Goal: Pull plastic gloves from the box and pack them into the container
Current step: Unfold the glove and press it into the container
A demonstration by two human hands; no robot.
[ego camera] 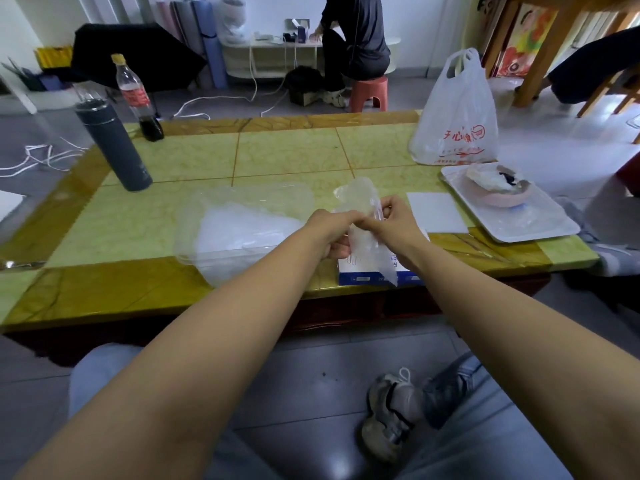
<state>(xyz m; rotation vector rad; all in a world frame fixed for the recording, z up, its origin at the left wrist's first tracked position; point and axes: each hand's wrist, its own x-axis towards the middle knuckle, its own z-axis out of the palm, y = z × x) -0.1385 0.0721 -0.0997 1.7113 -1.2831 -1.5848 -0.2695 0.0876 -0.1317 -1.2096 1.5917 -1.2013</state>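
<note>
I observe a green tiled table [287,152]. Standing on it: flask [114,143] and bottle [138,102] at far left; clear container [242,195] centre, box [363,279] just beside it at the near edge; white sheet [436,213], tray [540,223] and bag [457,116] at right.

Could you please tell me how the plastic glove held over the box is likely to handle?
Probably floppy: the plastic glove crumples and hangs limp between the left hand and right hand. Likely very light, since the film is thin and see-through. Being glossy, it may slip, so both hands pinching it seems wise.
</note>
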